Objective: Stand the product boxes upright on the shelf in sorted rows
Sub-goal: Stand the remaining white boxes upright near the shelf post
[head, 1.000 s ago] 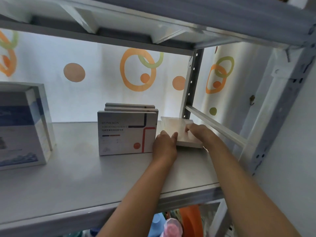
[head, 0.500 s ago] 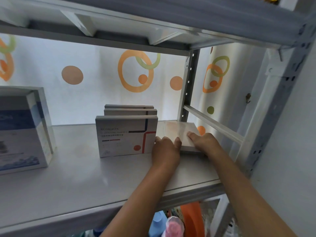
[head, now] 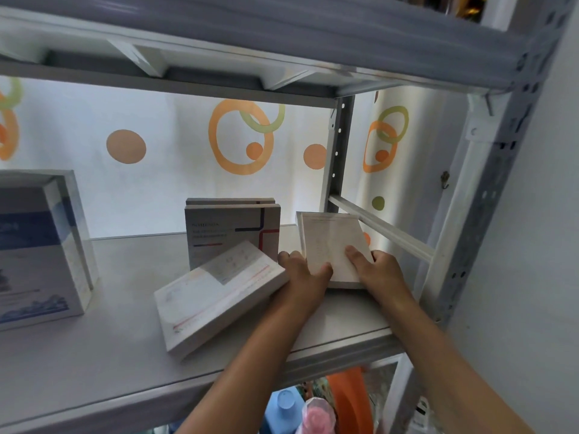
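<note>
On the grey shelf (head: 94,355), two flat grey boxes (head: 232,227) with red and blue lines stand upright, one behind the other. A third box of that size (head: 216,296) lies tipped forward on its face in front of them, its near corner toward the shelf's front edge. To the right, a flat white box (head: 329,242) is tilted up off the shelf, its printed face toward me. My left hand (head: 305,274) grips its lower left corner and also touches the fallen box. My right hand (head: 379,270) grips its lower right edge.
A larger blue-and-white box (head: 40,245) stands upright at the shelf's left. The rack's grey post (head: 338,158) and a white crossbar (head: 385,230) lie right behind the tilted box. Bottles and an orange item (head: 351,399) sit on the level below.
The front grey box has fallen forward onto the shelf. The white box, lying flat before, is now raised at an angle in both hands.
</note>
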`<action>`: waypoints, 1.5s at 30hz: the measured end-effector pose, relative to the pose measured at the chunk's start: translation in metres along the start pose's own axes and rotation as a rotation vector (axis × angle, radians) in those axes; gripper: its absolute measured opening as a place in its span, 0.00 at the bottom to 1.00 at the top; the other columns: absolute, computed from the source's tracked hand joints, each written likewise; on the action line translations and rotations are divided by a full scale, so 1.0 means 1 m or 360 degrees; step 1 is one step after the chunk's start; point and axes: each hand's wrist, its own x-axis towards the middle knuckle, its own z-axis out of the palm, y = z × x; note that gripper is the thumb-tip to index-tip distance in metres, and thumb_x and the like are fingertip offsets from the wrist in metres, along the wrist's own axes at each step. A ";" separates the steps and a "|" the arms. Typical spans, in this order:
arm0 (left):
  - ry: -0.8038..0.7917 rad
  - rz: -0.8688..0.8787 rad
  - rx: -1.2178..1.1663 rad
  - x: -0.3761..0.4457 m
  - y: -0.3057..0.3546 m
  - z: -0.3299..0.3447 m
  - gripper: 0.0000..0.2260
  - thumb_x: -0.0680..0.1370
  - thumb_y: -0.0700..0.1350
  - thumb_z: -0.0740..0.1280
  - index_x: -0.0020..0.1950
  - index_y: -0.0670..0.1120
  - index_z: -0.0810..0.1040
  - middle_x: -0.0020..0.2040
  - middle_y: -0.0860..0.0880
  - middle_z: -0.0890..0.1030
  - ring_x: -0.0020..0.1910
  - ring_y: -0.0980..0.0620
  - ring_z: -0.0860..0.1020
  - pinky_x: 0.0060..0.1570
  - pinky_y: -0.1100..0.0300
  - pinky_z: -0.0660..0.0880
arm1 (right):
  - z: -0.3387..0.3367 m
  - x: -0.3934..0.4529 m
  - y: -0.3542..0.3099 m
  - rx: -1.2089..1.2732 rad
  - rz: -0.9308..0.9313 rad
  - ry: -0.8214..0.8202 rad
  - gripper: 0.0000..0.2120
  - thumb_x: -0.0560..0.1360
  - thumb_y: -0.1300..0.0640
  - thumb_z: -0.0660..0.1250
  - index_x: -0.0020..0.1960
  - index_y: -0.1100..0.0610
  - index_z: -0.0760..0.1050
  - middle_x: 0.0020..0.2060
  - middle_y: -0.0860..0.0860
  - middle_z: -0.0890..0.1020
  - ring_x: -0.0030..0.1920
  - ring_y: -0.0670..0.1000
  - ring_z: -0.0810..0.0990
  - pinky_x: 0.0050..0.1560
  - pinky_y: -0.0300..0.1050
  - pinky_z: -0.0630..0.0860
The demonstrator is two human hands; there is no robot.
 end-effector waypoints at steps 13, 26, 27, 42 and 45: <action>0.0321 0.0251 -0.0339 0.004 0.000 0.001 0.21 0.70 0.42 0.75 0.57 0.46 0.68 0.55 0.49 0.73 0.52 0.53 0.74 0.46 0.65 0.72 | 0.006 -0.005 -0.004 0.0248 -0.0309 0.0035 0.23 0.68 0.32 0.69 0.58 0.40 0.75 0.52 0.42 0.83 0.56 0.50 0.81 0.62 0.63 0.74; 0.0072 0.0212 -0.0015 0.001 0.006 0.006 0.29 0.83 0.49 0.57 0.78 0.42 0.47 0.75 0.41 0.59 0.72 0.43 0.62 0.69 0.55 0.59 | 0.006 -0.013 -0.015 0.0340 -0.0076 -0.0075 0.23 0.68 0.49 0.70 0.62 0.49 0.74 0.53 0.45 0.82 0.52 0.46 0.81 0.57 0.50 0.79; 0.0034 0.0213 -0.0088 0.000 0.006 0.006 0.29 0.83 0.49 0.56 0.79 0.42 0.45 0.77 0.42 0.57 0.74 0.43 0.60 0.70 0.55 0.57 | 0.006 -0.014 -0.014 0.0349 -0.0061 -0.0066 0.22 0.67 0.47 0.69 0.61 0.48 0.74 0.53 0.46 0.82 0.52 0.47 0.81 0.58 0.51 0.78; -0.0245 0.0422 0.0159 0.011 0.006 0.025 0.34 0.83 0.52 0.56 0.78 0.44 0.36 0.80 0.45 0.47 0.76 0.44 0.57 0.72 0.49 0.60 | -0.002 -0.006 -0.006 0.0444 0.0049 0.0202 0.13 0.77 0.56 0.64 0.61 0.52 0.75 0.53 0.48 0.81 0.53 0.50 0.80 0.52 0.45 0.73; -0.0222 0.0405 0.0142 0.013 0.009 0.024 0.34 0.83 0.52 0.55 0.78 0.43 0.36 0.80 0.45 0.48 0.76 0.43 0.56 0.72 0.49 0.60 | -0.002 -0.006 -0.006 0.0379 0.0118 0.0223 0.12 0.77 0.54 0.64 0.59 0.56 0.76 0.52 0.51 0.82 0.51 0.52 0.79 0.47 0.45 0.72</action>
